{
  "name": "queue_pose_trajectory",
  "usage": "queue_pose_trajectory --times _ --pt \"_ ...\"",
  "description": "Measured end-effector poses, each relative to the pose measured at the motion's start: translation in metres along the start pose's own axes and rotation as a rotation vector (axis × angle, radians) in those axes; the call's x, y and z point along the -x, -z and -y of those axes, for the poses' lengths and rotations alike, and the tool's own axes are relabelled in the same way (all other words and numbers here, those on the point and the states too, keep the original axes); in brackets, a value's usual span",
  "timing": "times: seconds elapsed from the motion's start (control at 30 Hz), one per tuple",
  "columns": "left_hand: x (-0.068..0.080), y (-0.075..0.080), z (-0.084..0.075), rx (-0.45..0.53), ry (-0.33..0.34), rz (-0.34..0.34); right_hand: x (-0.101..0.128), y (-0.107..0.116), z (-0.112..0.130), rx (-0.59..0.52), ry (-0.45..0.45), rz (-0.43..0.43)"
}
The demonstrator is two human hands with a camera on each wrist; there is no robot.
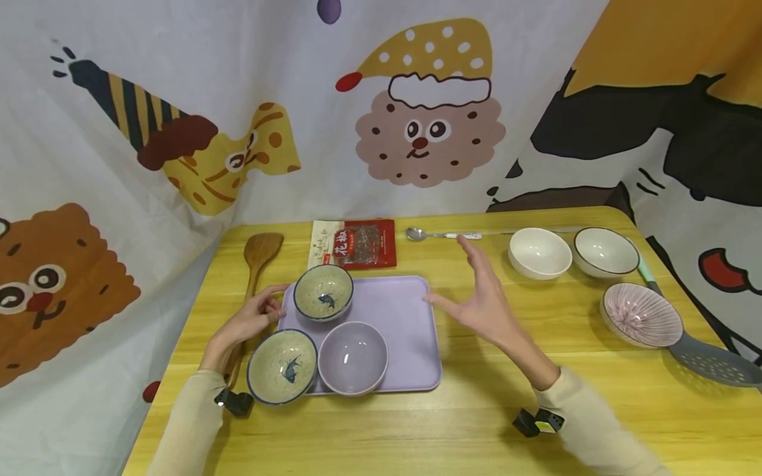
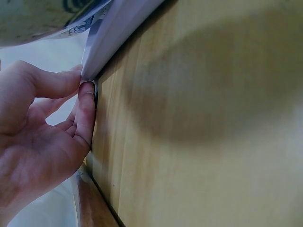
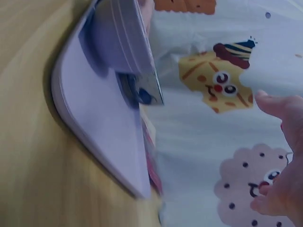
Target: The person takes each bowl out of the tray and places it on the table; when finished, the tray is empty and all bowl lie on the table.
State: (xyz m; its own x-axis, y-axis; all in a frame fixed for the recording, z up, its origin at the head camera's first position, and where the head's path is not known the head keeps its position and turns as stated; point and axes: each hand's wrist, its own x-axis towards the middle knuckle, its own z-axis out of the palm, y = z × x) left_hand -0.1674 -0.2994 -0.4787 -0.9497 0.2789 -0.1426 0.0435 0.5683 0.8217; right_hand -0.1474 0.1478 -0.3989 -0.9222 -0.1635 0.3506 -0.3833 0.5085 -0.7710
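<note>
Cartoon-printed cloth walls [image 1: 149, 99] close round your yellow wooden surface [image 1: 417, 430]. On it, in front of you, lies a lilac tray [image 1: 405, 330] with rounded corners, carrying three bowls. Your left hand [image 1: 247, 324] pinches the tray's far left corner; your right hand [image 1: 485, 301] hovers spread just off its right edge.

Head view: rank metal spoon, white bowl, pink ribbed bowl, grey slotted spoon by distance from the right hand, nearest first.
From the right hand:
1. Metal spoon, just beyond the fingertips, at the table's back.
2. White bowl, to the hand's right, toward the back.
3. Pink ribbed bowl, farther right.
4. Grey slotted spoon, at the right edge.
</note>
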Motion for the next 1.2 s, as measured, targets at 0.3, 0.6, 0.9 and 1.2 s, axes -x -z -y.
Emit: queue_pose_trajectory --times 0.3,0.6,0.9,1.2 --pt "0.000 0.000 0.001 0.009 0.007 0.001 0.012 -0.039 0.006 -0.020 0.032 0.228" --pt "0.000 0.000 0.002 0.002 0.005 -0.006 0.027 -0.072 0.006 -0.019 0.071 0.403" --pt "-0.002 0.001 0.002 -0.007 0.018 -0.004 0.039 -0.091 0.006 -0.024 0.161 0.552" --pt "-0.002 0.000 0.001 -0.009 0.020 0.002 0.048 -0.104 0.003 -0.057 0.177 0.632"
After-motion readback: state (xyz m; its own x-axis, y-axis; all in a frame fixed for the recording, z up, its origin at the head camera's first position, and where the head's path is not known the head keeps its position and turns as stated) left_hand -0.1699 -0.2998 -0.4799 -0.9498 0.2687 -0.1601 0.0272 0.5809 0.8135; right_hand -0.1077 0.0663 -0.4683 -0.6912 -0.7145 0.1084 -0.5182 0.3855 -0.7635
